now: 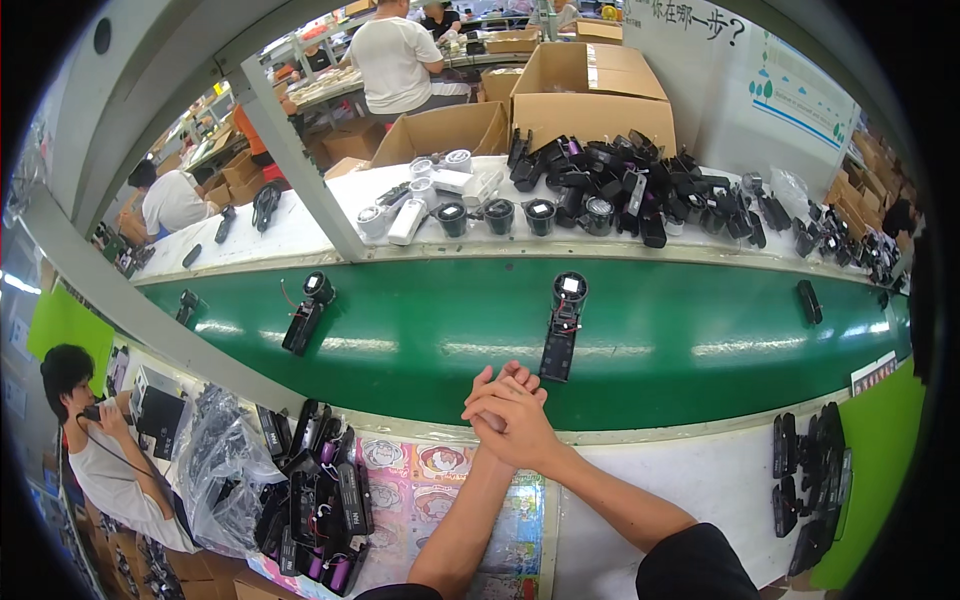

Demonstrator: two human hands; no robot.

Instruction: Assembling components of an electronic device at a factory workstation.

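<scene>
Head view: left hand point(514, 372) and right hand point(524, 428) were clasped, grips pressed together; a pause was presumed. For handling the unit point(560, 335), unclasping was required.

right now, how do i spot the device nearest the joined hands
Find the green belt, then the joined hands over its near edge. Just beyond, slightly right, lies a black device, round head farthest. It points almost straight ahead, while its lookalike further left slants.

Before me a green conveyor belt point(430, 310) runs left to right, streaked with reflected light point(760, 347), between white tables point(650, 490), with a pale post point(303, 160) at left and a grey partition point(695, 95) far right.
</scene>
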